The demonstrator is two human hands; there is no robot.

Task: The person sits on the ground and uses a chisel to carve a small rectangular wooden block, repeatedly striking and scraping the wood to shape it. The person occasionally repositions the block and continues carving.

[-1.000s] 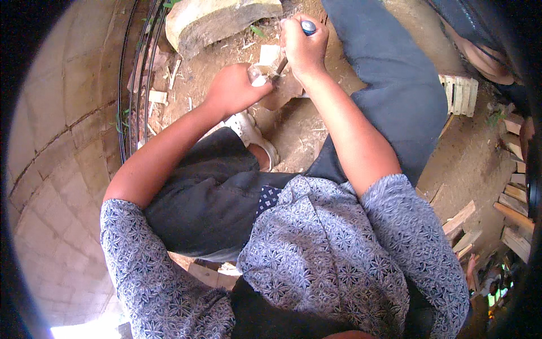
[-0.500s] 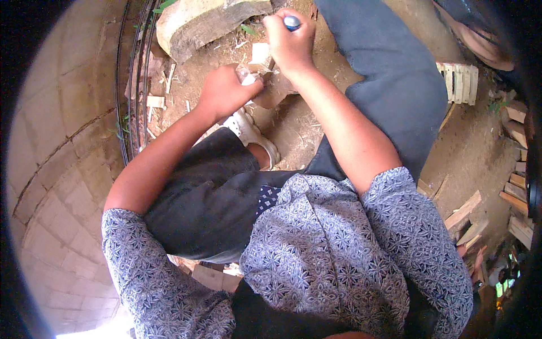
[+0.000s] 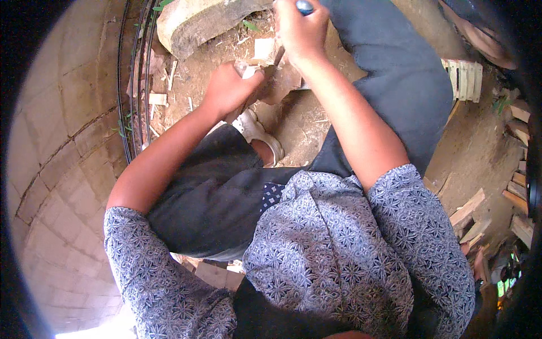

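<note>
My right hand (image 3: 302,34) is closed in a fist around a tool with a rounded, shiny blue-grey handle end (image 3: 305,7). A dark narrow part, perhaps its blade, shows below the fist. Lower and to the left, my left hand (image 3: 232,87) is closed on a small whitish piece (image 3: 248,72), partly hidden by the fingers; its kind is unclear. Between the hands is a brown wooden block (image 3: 278,87), close to the left thumb. I cannot tell whether the tool touches it. A pale square wood piece (image 3: 263,48) lies just beyond.
A large pale stone (image 3: 197,28) lies at the far left, near dark cables (image 3: 134,85) along a block wall (image 3: 68,158). Below my hands is my white clog (image 3: 257,133). Slatted wood (image 3: 466,80) and stacked wood pieces (image 3: 516,186) stand at right. Another person's arm (image 3: 480,42) shows top right.
My right hand has moved up and to the right with the tool, away from my left hand. The left hand has shifted only slightly and keeps its hold.
</note>
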